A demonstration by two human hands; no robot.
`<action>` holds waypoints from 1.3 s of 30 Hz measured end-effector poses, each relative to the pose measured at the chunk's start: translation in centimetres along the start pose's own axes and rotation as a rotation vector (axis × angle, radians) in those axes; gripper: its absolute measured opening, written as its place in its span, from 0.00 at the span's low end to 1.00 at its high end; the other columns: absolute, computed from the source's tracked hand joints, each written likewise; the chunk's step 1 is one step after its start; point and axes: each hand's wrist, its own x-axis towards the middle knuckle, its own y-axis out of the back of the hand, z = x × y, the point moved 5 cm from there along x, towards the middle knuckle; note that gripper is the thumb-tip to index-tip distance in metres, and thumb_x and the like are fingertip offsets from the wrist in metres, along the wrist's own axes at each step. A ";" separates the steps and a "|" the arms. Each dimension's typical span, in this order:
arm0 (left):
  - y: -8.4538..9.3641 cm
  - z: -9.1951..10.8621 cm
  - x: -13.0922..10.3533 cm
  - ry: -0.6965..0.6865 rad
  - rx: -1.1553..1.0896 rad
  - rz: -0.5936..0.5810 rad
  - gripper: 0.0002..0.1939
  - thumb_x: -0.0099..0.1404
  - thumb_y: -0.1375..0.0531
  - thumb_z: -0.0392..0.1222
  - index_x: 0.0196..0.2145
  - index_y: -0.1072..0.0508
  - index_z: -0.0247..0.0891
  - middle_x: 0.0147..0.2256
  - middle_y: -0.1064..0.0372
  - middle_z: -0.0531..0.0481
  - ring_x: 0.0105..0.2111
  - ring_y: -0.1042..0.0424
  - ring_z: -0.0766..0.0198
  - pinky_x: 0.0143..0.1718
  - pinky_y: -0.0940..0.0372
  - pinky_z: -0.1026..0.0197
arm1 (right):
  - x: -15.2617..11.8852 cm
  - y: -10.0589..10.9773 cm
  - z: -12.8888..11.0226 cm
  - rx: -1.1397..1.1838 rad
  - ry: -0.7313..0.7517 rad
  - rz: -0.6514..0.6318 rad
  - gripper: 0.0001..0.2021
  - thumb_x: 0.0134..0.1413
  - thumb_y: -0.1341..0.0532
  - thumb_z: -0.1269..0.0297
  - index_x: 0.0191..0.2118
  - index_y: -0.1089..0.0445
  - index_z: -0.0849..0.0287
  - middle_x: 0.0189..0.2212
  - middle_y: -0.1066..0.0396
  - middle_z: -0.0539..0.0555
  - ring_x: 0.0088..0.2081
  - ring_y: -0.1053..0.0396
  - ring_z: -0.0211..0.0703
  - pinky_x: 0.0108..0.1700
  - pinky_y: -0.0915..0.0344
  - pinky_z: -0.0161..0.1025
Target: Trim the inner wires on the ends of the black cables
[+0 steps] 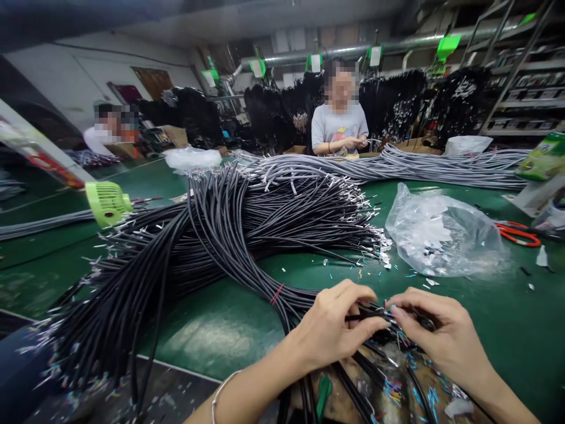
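Fingers of our left hand curl halfway closed around black cables near their stripped ends, thumb opposite. Our right hand is bent close beside it, thumb and forefinger drawn nearly together at the fine coloured wires; we cannot tell how firmly they pinch. Both hands work over the near edge of the green tabletop, right of its middle.

From our left hand the cables run back through a pink tie to the large black pile towards the left. We judge one cable light, bendy and a little springy, its jacket smooth and apt to roll; the whole bunch is likely heavy and drags. We would take hold on the jacket just behind the stripped end, since the bare wires look soft and easily kinked or snapped. Farther out, a clear plastic bag slumps towards the right edge, orange-handled scissors beside it.
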 end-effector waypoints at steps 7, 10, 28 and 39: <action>-0.4 0.0 0.1 0.104 -0.195 0.008 0.13 0.64 0.45 0.33 0.47 0.30 0.35 0.32 0.31 0.48 0.32 0.33 0.67 0.34 0.38 0.66 | 0.0 -0.2 1.4 0.076 -0.122 0.008 0.09 0.56 0.42 0.61 0.32 0.26 0.58 0.26 0.30 0.49 0.27 0.35 0.36 0.28 0.40 0.32; -0.6 0.1 0.2 0.106 -0.223 -0.012 0.14 0.67 0.48 0.34 0.48 0.29 0.37 0.35 0.33 0.46 0.36 0.34 0.65 0.38 0.39 0.64 | 0.2 -0.3 1.6 0.135 -0.169 0.000 0.10 0.55 0.41 0.59 0.32 0.26 0.59 0.26 0.30 0.49 0.27 0.35 0.36 0.29 0.39 0.32; -0.7 -1.7 -0.5 0.445 -0.580 0.189 0.09 0.61 0.40 0.42 0.35 0.29 0.33 0.31 0.35 0.49 0.28 0.36 0.71 0.27 0.40 0.71 | -0.5 -0.9 1.5 -0.020 -0.154 0.005 0.11 0.57 0.43 0.58 0.43 0.33 0.55 0.31 0.32 0.49 0.32 0.32 0.38 0.34 0.36 0.31; -0.2 -1.1 -0.3 0.352 -0.501 0.211 0.06 0.59 0.38 0.39 0.32 0.28 0.32 0.29 0.35 0.49 0.28 0.34 0.69 0.28 0.37 0.70 | -0.4 -0.6 -0.1 -0.084 0.115 0.068 0.12 0.60 0.44 0.67 0.48 0.31 0.49 0.36 0.29 0.48 0.36 0.30 0.35 0.38 0.35 0.29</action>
